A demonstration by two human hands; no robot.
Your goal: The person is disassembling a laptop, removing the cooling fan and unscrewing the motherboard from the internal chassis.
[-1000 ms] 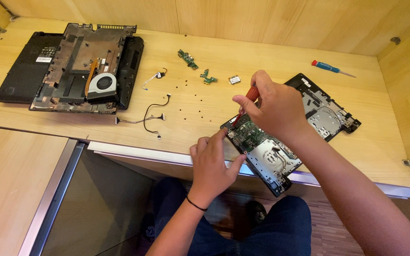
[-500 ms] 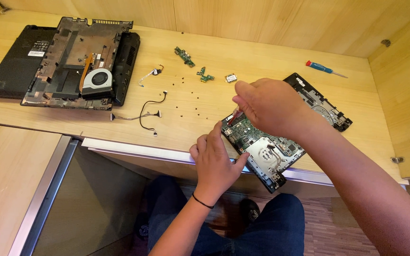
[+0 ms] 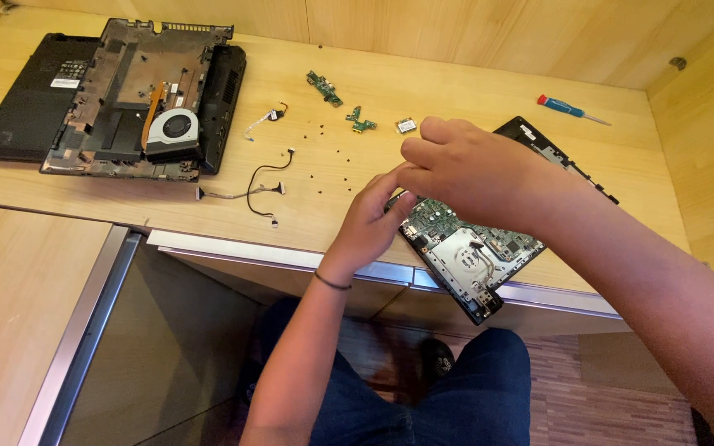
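board: your green circuit board point(image 3: 466, 248), flat w/ a silvery metal plate and thin wires on top, dark frame at its edge; lies tilted at the desk's front edge, one corner overhanging toward your lap
desk: pale wood desk point(image 3: 324, 190), smooth grain, w/ a metal strip along the front
left hand: your left hand point(image 3: 371, 223) comes up from below, fingers bunched and touching the board's near-left corner; looks like a pinch on the edge, but can't tell for sure, fingertips hidden by the other hand
right hand: your right hand point(image 3: 477, 169) hovers curled over the board's top end, fingers drawn together above the left fingertips; can't tell what it holds, if anything
in the way: right hand and forearm cover the board's upper part and most of the black panel point(image 3: 549, 150) behind it
around: opened black laptop base point(image 3: 117, 99) w/ round fan, far left, well apart; loose black cables point(image 3: 259, 188) and tiny screws point(image 3: 324, 157) between; two small green boards point(image 3: 342, 103) further back; red-blue screwdriver point(image 3: 570, 109) at far right
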